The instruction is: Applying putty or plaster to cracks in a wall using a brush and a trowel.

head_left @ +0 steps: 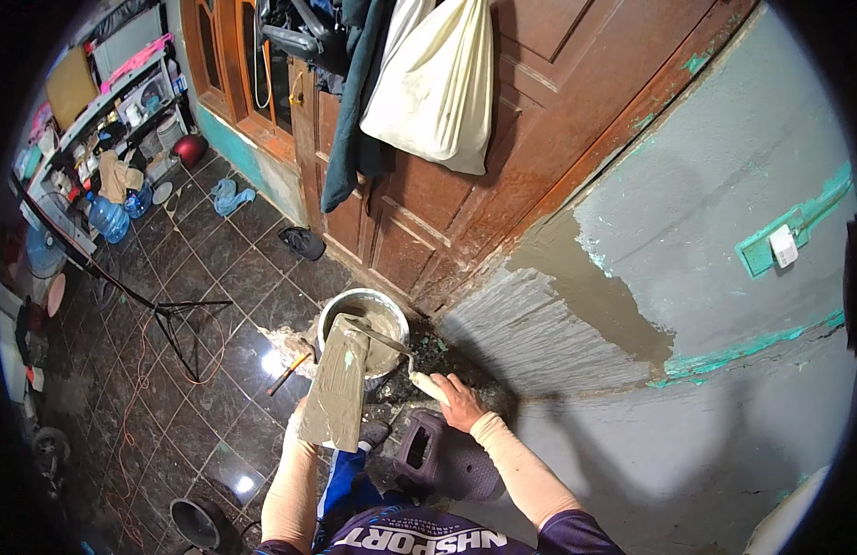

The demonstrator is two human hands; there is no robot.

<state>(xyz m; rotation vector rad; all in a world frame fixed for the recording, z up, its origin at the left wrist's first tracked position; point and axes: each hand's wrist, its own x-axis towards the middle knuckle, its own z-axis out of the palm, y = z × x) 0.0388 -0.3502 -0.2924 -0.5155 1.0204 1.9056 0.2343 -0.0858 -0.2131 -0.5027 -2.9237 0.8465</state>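
My right hand is closed around the pale handle of a plastering trowel. Its bent metal neck reaches left, and the mortar-coated blade lies at the far end of a long mortar board. Smeared with wet grey mortar, the board is held over the near rim of a bucket with more mortar inside. My left hand supports the board from below; most of its fingers are hidden. On the right wall, a darker patch of fresh mortar borders a rough, streaked grey area.
A purple plastic stool stands by my legs. Left of the bucket lie a wooden-handled tool and spilled mortar. A black tripod and a dark tub are on the tiled floor. Bags hang on the brown door.
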